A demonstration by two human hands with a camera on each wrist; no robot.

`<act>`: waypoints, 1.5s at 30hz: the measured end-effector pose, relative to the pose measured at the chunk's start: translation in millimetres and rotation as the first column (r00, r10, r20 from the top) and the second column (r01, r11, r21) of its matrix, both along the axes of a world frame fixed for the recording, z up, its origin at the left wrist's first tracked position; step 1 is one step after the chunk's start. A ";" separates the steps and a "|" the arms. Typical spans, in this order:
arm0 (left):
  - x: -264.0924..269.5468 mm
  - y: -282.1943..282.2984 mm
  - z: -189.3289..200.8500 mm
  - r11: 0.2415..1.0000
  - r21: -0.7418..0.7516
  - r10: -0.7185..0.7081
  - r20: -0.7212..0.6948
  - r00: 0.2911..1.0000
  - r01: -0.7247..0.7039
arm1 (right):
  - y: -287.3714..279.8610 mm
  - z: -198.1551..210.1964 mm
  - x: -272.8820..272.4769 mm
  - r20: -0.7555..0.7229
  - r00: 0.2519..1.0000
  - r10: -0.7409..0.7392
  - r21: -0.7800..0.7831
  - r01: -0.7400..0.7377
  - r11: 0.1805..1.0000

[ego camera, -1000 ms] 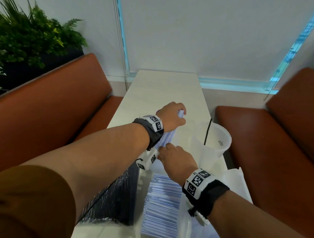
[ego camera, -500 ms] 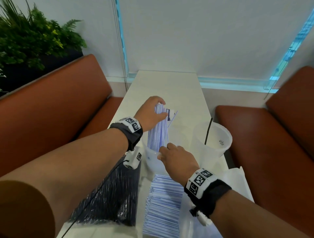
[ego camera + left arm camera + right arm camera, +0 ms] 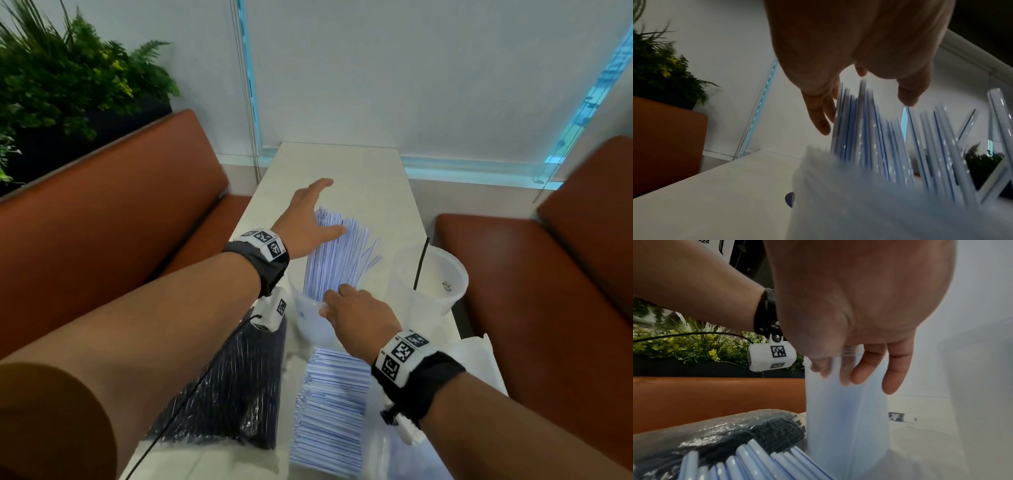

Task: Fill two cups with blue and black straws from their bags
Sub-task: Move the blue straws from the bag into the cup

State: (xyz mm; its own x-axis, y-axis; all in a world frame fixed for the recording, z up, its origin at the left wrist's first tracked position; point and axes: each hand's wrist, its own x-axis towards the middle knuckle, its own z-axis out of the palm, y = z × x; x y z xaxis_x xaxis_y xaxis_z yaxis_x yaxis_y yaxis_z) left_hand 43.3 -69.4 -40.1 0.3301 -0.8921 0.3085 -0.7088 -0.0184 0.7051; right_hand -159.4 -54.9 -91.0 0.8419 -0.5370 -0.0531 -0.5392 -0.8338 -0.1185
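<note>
Your left hand (image 3: 310, 219) is spread wide, fingers straight, just over the tops of the blue straws (image 3: 334, 253) that stand fanned out in the near cup (image 3: 313, 322). It holds nothing. Your right hand (image 3: 356, 318) grips that cup at the rim, thumb and fingers curled on the wall, which the right wrist view shows clearly.

The step in hand looks like settling the bunch into the cup. To do it well:

- Keep the right hand firm on the rim so the light cup cannot tip while the straws lean outward.
- Use the flat left palm to gather the splayed tops inward, then tap them down gently so the ends seat on the bottom.
- Watch the few straws leaning far right; they look likeliest to fall onto the bench (image 3: 342, 164).

The other cup (image 3: 442, 274), just right of this one, holds a single black straw (image 3: 420, 263), so most of that half appears undone. The bag of black straws (image 3: 233, 387) lies near your left forearm, beside the loose pile of blue straws (image 3: 332, 411) in front of you. Draw the next blue handful from that pile only once this bunch stands steady.
</note>
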 end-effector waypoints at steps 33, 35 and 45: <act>-153.9 120.7 -75.0 0.675 0.718 -0.581 0.378 0.721 0.168 | 25.7 3.4 -75.3 -0.258 0.927 -0.273 0.070 0.300 0.951; -155.8 119.0 -76.3 0.677 0.718 -0.588 0.394 0.707 0.163 | 27.2 4.5 -74.8 -0.270 0.925 -0.266 0.070 0.295 0.953; -137.4 120.7 -69.5 0.782 0.622 -0.517 0.604 0.607 0.047 | 15.8 -0.7 -78.7 -0.177 0.921 -0.347 0.150 0.374 0.915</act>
State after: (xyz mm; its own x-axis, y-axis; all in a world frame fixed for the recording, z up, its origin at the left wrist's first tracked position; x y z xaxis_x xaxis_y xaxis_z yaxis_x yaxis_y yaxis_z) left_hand -94.0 51.4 -109.6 -0.0861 -0.9756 -0.2019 -0.9905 0.1056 -0.0879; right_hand -238.1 -39.1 -91.8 0.5686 -0.7732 -0.2810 -0.8215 -0.5515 -0.1447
